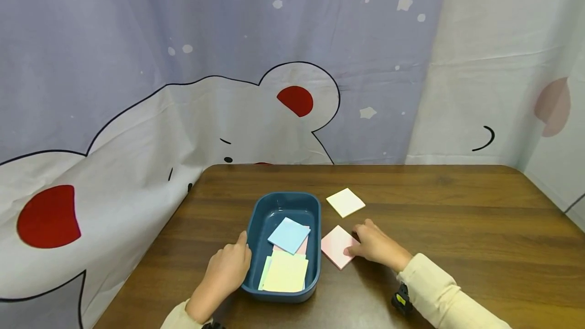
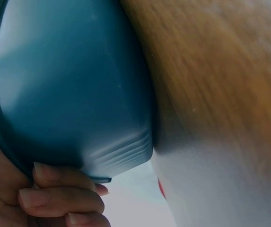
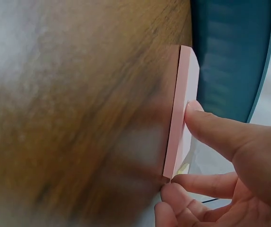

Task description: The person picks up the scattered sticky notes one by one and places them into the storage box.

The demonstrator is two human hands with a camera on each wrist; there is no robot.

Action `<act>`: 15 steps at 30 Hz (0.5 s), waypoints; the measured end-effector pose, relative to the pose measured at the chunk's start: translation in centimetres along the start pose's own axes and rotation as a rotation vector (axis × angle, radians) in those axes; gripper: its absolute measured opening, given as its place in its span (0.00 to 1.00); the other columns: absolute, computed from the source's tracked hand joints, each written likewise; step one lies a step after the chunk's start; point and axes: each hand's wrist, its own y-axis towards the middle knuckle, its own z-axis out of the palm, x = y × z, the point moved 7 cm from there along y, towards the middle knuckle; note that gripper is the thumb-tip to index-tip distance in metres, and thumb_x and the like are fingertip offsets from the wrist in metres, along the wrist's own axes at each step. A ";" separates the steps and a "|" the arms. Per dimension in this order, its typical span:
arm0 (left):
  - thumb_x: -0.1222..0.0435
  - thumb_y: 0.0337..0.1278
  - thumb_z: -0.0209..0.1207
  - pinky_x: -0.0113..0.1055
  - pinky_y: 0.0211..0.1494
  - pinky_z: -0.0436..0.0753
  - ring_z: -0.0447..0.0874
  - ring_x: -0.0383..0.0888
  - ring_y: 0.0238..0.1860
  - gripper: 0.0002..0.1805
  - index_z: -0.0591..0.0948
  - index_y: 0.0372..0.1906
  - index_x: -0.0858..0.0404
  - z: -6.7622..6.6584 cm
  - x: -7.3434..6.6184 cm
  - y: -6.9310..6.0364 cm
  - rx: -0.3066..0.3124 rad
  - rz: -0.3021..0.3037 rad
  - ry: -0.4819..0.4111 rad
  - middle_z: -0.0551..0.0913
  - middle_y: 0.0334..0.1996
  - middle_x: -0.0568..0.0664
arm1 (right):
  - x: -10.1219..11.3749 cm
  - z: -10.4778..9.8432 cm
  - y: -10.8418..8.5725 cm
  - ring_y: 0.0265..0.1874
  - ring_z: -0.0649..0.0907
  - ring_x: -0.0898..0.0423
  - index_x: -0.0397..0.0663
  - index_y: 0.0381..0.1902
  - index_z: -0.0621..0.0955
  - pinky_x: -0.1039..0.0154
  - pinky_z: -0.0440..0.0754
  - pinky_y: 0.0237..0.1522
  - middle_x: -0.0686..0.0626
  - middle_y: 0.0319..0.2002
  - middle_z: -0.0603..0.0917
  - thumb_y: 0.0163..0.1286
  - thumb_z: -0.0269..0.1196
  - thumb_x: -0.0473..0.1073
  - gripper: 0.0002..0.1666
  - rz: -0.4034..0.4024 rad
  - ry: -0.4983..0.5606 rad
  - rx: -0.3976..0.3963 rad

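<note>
A dark blue plastic bin [image 1: 315,207] stands on the wooden table. My left hand [image 1: 228,265] holds its left rim, with several fingers [image 2: 62,201] curled against the outer wall in the left wrist view. Inside the bin lie a light blue sticky note pad [image 1: 289,235], a yellow pad [image 1: 287,273], and pink and green ones partly covered. Right of the bin, a pink sticky note pad [image 1: 337,245] lies flat on the table. My right hand [image 1: 377,242] pinches it, thumb on its top face and fingertips at its edge [image 3: 175,118].
A pale yellow sticky note pad [image 1: 346,202] lies behind the pink one, right of the bin's far end. The brown table [image 1: 457,227] extends to the right. Behind it hangs a printed curtain [image 1: 228,24].
</note>
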 end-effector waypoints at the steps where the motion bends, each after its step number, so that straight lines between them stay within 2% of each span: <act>1: 0.64 0.66 0.49 0.45 0.21 0.74 0.79 0.51 0.19 0.23 0.72 0.61 0.73 0.0 0.0 0.0 -0.001 0.002 0.000 0.84 0.28 0.64 | 0.1 0.0 0.0 0.31 0.70 0.53 0.27 0.44 0.80 0.60 0.70 0.33 0.44 0.32 0.73 0.51 0.74 0.45 0.29 -0.007 -0.002 -0.006; 9: 0.64 0.66 0.49 0.46 0.22 0.74 0.80 0.52 0.20 0.23 0.72 0.61 0.73 -0.1 0.0 0.0 -0.004 -0.003 -0.002 0.85 0.29 0.65 | 0.8 0.0 -0.1 0.31 0.68 0.55 0.35 0.30 0.80 0.62 0.69 0.33 0.48 0.24 0.74 0.50 0.73 0.38 0.15 -0.069 -0.006 -0.039; 15: 0.64 0.66 0.49 0.47 0.22 0.75 0.80 0.52 0.20 0.23 0.72 0.61 0.73 -0.1 0.0 0.0 0.001 -0.005 0.001 0.85 0.29 0.65 | 0.9 0.1 0.0 0.33 0.72 0.53 0.34 0.32 0.80 0.58 0.71 0.36 0.47 0.26 0.77 0.50 0.73 0.37 0.15 -0.059 -0.017 -0.028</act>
